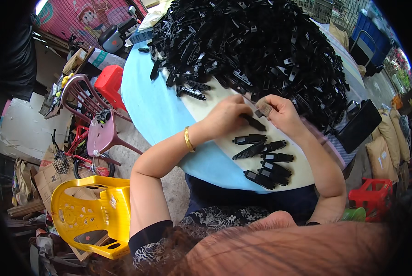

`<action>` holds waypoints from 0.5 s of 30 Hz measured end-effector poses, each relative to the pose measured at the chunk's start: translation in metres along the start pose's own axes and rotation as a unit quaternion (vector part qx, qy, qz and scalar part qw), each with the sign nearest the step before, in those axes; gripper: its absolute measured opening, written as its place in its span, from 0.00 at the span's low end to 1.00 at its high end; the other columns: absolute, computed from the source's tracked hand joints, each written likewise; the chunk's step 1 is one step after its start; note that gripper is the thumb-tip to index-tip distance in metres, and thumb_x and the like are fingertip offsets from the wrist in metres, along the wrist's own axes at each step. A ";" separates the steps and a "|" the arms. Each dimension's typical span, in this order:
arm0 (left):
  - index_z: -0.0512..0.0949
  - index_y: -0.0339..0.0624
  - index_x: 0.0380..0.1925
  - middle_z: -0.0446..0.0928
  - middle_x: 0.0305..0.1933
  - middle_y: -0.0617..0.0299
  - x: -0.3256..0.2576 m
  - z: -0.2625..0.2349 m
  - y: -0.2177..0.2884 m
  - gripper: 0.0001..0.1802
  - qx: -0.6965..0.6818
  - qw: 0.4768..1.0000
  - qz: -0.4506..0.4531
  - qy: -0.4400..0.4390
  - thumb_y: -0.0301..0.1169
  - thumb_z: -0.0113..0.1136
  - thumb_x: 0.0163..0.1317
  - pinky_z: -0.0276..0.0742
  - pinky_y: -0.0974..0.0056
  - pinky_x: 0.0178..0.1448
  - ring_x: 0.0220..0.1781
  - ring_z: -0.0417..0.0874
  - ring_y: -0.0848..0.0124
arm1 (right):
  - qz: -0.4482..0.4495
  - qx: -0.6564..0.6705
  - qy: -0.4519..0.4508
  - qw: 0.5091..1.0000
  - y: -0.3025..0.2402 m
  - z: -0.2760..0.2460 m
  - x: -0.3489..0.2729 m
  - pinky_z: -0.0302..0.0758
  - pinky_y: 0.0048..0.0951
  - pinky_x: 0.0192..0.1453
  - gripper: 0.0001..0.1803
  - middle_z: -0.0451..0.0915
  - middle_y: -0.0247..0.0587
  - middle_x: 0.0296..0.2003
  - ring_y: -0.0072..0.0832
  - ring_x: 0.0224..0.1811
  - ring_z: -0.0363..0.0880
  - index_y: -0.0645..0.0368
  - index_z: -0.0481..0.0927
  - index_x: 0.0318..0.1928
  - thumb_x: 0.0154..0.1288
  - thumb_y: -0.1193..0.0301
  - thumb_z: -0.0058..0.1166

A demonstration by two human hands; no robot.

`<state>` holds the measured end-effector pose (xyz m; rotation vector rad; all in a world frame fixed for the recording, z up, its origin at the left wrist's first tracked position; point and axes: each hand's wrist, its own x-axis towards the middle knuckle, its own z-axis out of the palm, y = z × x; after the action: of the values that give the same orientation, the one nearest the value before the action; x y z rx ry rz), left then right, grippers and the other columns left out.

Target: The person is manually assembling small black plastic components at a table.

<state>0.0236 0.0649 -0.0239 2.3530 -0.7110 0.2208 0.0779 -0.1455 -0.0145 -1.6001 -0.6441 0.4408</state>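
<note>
Head view | our left grip (226, 115) and right grip (277, 110) together pinch one black plastic clip (254, 122) near the surface's (150, 110) near edge | finished clips (263, 161) lie below | big pile (261, 46) sits toward the far edge.

Black clip (253, 122) half-hidden under left hand (225, 116)

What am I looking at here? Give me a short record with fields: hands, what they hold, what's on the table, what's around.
left hand: fingers on a black plastic piece, gold bangle on the wrist
right hand: pinches a small grey part at the same piece
near row: several black pieces laid side by side below the hands
big heap: loose black pieces beyond the hands
table: round, light blue cover
around: yellow plastic chair, red stool, bicycle
</note>
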 end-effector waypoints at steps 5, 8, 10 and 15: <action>0.81 0.43 0.35 0.73 0.37 0.52 -0.001 -0.001 0.012 0.12 0.104 0.994 -0.022 0.028 0.22 0.59 0.48 0.74 0.57 0.48 0.42 0.75 0.53 | 0.056 -0.016 0.006 0.998 -0.012 0.001 -0.003 0.64 0.11 0.25 0.08 0.77 0.28 0.28 0.08 0.23 0.66 0.63 0.79 0.42 0.65 0.73 0.56; 0.81 0.43 0.37 0.74 0.39 0.51 0.000 -0.001 0.015 0.12 0.063 0.994 -0.083 -0.013 0.24 0.59 0.50 0.73 0.57 0.50 0.45 0.74 0.52 | -0.016 -0.289 -0.014 0.957 0.000 -0.013 -0.006 0.73 0.26 0.33 0.10 0.79 0.36 0.31 0.25 0.27 0.76 0.62 0.80 0.41 0.56 0.78 0.57; 0.81 0.43 0.39 0.75 0.41 0.51 0.000 0.004 0.020 0.13 0.005 0.995 -0.101 -0.020 0.25 0.58 0.51 0.73 0.57 0.51 0.46 0.74 0.51 | -0.059 -0.504 -0.006 0.862 -0.012 -0.010 -0.011 0.76 0.40 0.44 0.13 0.77 0.43 0.35 0.42 0.39 0.78 0.60 0.81 0.38 0.48 0.78 0.56; 0.77 0.39 0.40 0.74 0.44 0.48 0.004 0.018 0.008 0.15 0.013 0.999 0.045 0.013 0.26 0.62 0.50 0.72 0.56 0.55 0.48 0.74 0.53 | -0.113 -0.549 0.014 0.828 -0.014 -0.018 -0.013 0.76 0.37 0.44 0.12 0.76 0.42 0.33 0.40 0.41 0.77 0.60 0.82 0.37 0.48 0.79 0.55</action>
<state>0.0221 0.0464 -0.0318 2.3406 -0.8064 0.3006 0.0772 -0.1666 0.0011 -2.5519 -1.1662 -0.2166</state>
